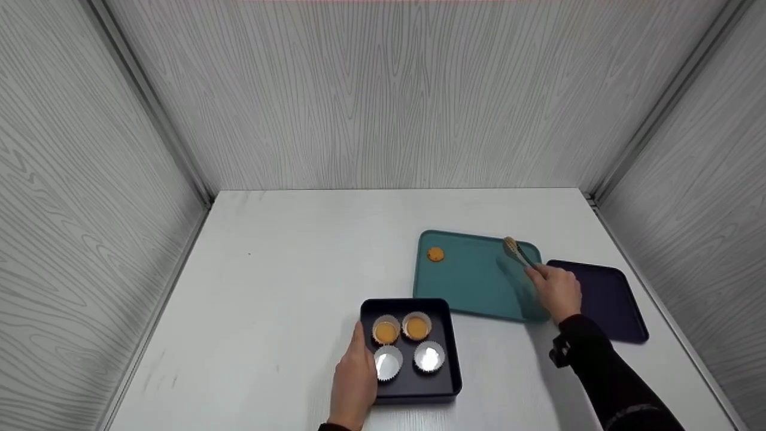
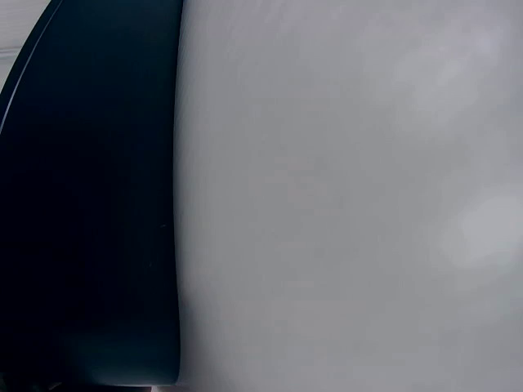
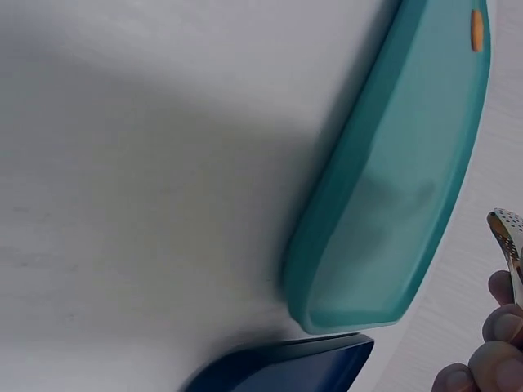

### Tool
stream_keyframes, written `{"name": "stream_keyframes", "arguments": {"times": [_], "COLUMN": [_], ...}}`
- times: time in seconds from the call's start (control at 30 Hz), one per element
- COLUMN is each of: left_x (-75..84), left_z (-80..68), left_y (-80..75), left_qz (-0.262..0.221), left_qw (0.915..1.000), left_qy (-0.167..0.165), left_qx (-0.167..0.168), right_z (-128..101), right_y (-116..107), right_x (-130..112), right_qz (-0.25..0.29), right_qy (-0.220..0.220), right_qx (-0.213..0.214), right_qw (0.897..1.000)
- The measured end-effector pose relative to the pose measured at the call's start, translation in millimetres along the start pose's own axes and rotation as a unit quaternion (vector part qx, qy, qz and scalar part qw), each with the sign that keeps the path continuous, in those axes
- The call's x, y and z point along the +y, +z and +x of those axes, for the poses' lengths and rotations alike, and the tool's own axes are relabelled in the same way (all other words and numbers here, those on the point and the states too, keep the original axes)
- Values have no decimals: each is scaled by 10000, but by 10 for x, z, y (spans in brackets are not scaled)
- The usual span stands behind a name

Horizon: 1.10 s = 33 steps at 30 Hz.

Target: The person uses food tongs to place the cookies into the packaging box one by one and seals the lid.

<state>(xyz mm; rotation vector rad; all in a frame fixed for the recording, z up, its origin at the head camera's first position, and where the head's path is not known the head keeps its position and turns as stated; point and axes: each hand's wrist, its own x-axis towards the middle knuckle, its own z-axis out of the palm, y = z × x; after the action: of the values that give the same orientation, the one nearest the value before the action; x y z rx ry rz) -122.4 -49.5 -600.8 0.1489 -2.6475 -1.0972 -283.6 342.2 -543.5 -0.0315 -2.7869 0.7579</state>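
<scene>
My right hand grips metal tongs over the right part of the teal tray. In the right wrist view, the perforated head of the tongs has a brownish edge at its tip; I cannot tell whether that is a cookie. One small round cookie lies at the tray's far left. With its thumb along the left rim, my left hand holds a deep navy pan; its other fingers are hidden. Two silver cups sit in the pan's near half. Behind them, two paper cups contain orange-yellow rounds.
A flat navy tray lies right of the teal one, partly behind my right hand and sleeve. Grey wood-grain panels enclose the white table at the back and both sides. In the left wrist view, the dark pan wall fills the left.
</scene>
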Motion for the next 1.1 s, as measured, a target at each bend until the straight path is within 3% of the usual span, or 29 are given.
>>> {"name": "stream_keyframes", "arguments": {"times": [0.37,0.8,1.1], "left_x": [-6,0,11], "left_z": [0,-6,-7], "left_y": [4,-2,-4], "left_qz": [-64,-138,-154], "left_qw": [10000,9998,9995], "left_qy": [-63,-100,-242], "left_qx": [-16,-89,-130], "right_z": [-93,-295,-479], "right_y": [-9,29,4], "right_x": [-228,-531,-679], "right_qz": [282,936,1099], "right_qy": [-596,-1373,-1723], "right_qx": [110,349,-143], "right_qw": [9978,9855,9788]}}
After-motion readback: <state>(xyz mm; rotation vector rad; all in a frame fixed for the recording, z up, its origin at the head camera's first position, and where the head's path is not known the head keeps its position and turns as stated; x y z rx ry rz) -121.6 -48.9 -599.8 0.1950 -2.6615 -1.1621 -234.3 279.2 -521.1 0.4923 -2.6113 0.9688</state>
